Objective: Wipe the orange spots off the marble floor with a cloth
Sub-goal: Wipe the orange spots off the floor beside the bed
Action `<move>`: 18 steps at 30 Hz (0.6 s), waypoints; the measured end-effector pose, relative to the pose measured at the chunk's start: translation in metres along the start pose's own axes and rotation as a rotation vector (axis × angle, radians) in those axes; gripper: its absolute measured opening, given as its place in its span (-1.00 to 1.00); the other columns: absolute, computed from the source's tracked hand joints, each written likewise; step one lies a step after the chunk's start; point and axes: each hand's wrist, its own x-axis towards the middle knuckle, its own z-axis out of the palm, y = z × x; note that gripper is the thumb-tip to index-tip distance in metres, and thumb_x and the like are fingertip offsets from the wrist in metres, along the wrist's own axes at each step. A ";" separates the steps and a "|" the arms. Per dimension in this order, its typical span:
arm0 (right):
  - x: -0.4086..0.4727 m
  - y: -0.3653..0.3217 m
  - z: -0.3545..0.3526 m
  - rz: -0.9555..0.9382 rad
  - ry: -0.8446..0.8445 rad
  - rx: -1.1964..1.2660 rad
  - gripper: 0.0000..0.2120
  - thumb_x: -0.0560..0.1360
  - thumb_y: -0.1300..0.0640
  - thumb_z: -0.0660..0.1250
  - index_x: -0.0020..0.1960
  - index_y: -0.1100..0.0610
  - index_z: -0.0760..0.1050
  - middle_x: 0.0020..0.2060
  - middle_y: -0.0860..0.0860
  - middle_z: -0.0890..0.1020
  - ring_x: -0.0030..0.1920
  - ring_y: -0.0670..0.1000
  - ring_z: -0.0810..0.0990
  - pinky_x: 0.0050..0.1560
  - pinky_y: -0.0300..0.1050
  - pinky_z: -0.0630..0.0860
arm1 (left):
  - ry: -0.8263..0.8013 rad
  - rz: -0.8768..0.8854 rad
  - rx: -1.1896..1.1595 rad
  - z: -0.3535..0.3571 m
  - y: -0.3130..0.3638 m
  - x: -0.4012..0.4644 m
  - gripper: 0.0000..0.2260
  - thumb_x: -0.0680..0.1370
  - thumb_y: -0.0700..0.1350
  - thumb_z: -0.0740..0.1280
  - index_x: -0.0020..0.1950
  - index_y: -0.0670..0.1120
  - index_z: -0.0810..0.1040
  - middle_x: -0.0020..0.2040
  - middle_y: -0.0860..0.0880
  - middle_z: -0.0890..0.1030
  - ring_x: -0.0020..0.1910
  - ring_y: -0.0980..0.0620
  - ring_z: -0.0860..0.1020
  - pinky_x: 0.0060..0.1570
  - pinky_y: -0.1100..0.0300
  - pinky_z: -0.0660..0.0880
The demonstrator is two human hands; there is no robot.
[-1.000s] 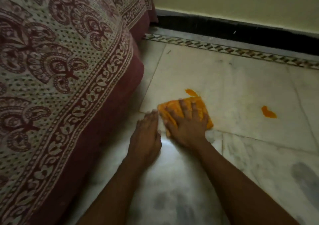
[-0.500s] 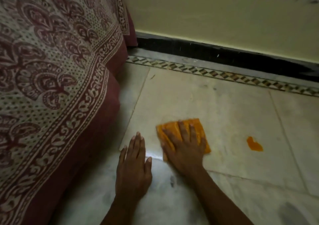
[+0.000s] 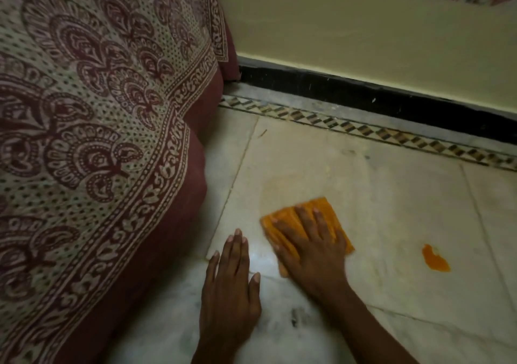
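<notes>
Orange cloth is being pressed flat on the marble floor under the right hand, grip released, left hand bracing flat; remaining orange spot probably needing the next rightward sweep.

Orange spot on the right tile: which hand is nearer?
Right. The right hand presses flat on the orange cloth, just left of the orange spot, with bare marble floor between. The left hand rests flat on the floor farther left, beyond the cloth.

An orange cloth and orange spot are seen on pale marble floor; a cream bedspread is patterned in maroon paisley.
</notes>
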 end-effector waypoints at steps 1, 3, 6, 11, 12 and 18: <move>-0.009 0.018 -0.009 0.071 -0.002 -0.005 -0.48 0.54 -0.42 0.13 0.46 -0.38 0.42 0.60 -0.03 0.36 0.60 0.18 0.30 0.46 0.36 0.24 | -0.006 -0.010 0.003 -0.001 0.000 0.001 -0.39 0.62 0.08 0.12 0.65 -0.10 0.21 0.68 -0.01 0.14 0.65 0.04 0.14 0.55 -0.04 0.16; 0.011 0.043 -0.012 0.303 0.001 -0.001 -0.44 0.58 -0.41 -0.01 0.55 -0.35 0.29 0.64 -0.02 0.25 0.64 0.20 0.18 0.52 0.39 0.15 | -0.018 -0.028 0.010 -0.001 0.000 0.002 -0.38 0.61 0.08 0.12 0.66 -0.09 0.20 0.69 0.00 0.11 0.66 0.05 0.10 0.56 -0.02 0.14; 0.092 0.016 -0.003 0.623 0.010 0.109 -0.41 0.60 -0.43 -0.12 0.61 -0.36 0.09 0.69 -0.02 0.05 0.67 0.23 -0.08 0.54 0.51 -0.11 | -0.006 -0.017 0.000 -0.001 0.004 0.003 -0.36 0.60 0.07 0.16 0.66 -0.09 0.17 0.69 -0.02 0.10 0.67 0.04 0.05 0.57 -0.01 0.13; 0.090 -0.042 0.030 0.113 0.029 0.017 -0.50 0.59 -0.41 0.06 0.50 -0.42 0.32 0.65 -0.03 0.24 0.65 0.24 0.14 0.49 0.41 -0.01 | 0.002 -0.012 0.026 0.001 -0.002 0.001 -0.36 0.62 0.05 0.20 0.67 -0.11 0.14 0.69 -0.03 0.11 0.67 0.03 0.06 0.57 -0.03 0.15; 0.066 -0.031 0.024 -0.056 0.041 -0.014 -0.52 0.59 -0.42 0.08 0.49 -0.43 0.34 0.63 -0.05 0.29 0.64 0.20 0.19 0.47 0.37 0.06 | -0.001 -0.019 0.017 -0.001 0.001 0.002 -0.36 0.62 0.05 0.20 0.67 -0.12 0.14 0.69 -0.04 0.11 0.67 0.02 0.07 0.56 -0.04 0.17; 0.037 0.064 0.001 0.249 0.050 -0.021 -0.46 0.59 -0.42 0.06 0.50 -0.30 0.41 0.63 0.04 0.29 0.61 0.24 0.24 0.49 0.33 0.09 | -0.013 -0.017 0.032 -0.006 0.002 0.002 -0.34 0.58 0.09 0.17 0.65 -0.14 0.21 0.68 -0.05 0.14 0.66 0.00 0.12 0.55 -0.01 0.13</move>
